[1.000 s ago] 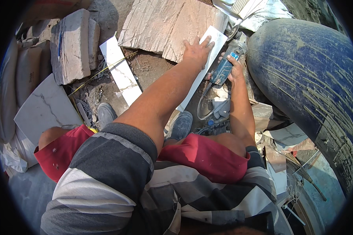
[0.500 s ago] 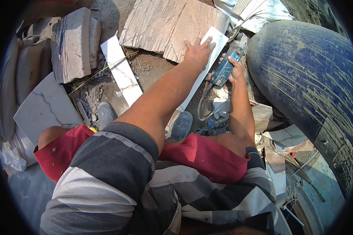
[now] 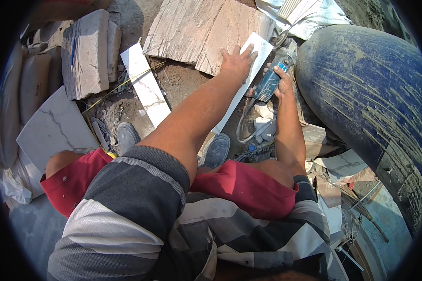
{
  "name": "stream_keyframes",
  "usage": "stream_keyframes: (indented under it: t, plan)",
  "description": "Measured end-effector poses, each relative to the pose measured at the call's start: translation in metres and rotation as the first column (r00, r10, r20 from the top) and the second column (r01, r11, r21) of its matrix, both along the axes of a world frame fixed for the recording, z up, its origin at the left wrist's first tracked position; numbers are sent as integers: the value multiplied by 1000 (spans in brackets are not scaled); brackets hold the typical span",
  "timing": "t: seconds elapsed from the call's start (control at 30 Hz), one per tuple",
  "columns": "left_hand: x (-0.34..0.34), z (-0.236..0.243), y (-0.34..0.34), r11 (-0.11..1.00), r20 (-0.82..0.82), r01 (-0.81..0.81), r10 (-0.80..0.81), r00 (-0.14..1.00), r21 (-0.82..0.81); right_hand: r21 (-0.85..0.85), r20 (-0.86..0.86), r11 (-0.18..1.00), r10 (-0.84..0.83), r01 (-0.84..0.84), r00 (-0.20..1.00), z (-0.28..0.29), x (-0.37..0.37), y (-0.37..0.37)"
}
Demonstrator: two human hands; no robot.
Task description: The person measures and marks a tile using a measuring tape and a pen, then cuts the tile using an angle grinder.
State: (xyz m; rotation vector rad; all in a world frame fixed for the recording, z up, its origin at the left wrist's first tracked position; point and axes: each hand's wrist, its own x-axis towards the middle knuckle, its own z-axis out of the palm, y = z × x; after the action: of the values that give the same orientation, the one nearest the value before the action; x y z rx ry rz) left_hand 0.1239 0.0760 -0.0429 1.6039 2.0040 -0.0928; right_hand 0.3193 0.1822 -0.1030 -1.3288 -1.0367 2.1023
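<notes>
My left hand (image 3: 238,62) lies with fingers spread on a long white tile strip (image 3: 257,52), pressing it against a pinkish stone slab (image 3: 197,30). In my right hand (image 3: 282,82) is a blue angle grinder (image 3: 270,80), gripped round its body just right of the strip. The grinder's head points away from me, close to the strip's far right edge. Its disc shows only in part. A grey power cord (image 3: 239,127) loops down from the grinder's near end. Left of my left forearm lies another white, veined tile strip (image 3: 145,85).
A big blue drum (image 3: 365,89), streaked with dried cement, stands close on the right. Stone blocks (image 3: 86,54) and a larger marbled tile piece (image 3: 56,122) lie to the left. A yellow measuring tape (image 3: 122,85) stretches across the left strip. My shoes (image 3: 216,151) rest among rubble.
The grinder and my right hand have shifted very slightly. My left hand stays in place on the strip.
</notes>
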Motion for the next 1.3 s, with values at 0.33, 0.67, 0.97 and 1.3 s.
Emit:
stream_keyframes:
  t: [0.33, 0.67, 0.97, 1.3]
  plan:
    - [0, 2, -1, 1000, 10, 4, -4, 1000, -22, -48, -37, 999, 2, -4, 999, -3, 3, -1]
    - [-1, 2, 0, 1000, 8, 8, -8, 1000, -27, 24, 29, 1000, 1, -1, 1000, 1, 0, 3]
    - [0, 1, 0, 1000, 19, -3, 3, 1000, -25, -40, 4, 999, -8, 8, 1000, -5, 6, 4]
    - [0, 2, 0, 1000, 25, -17, 17, 1000, -8, -39, -13, 999, 3, -3, 1000, -2, 2, 5]
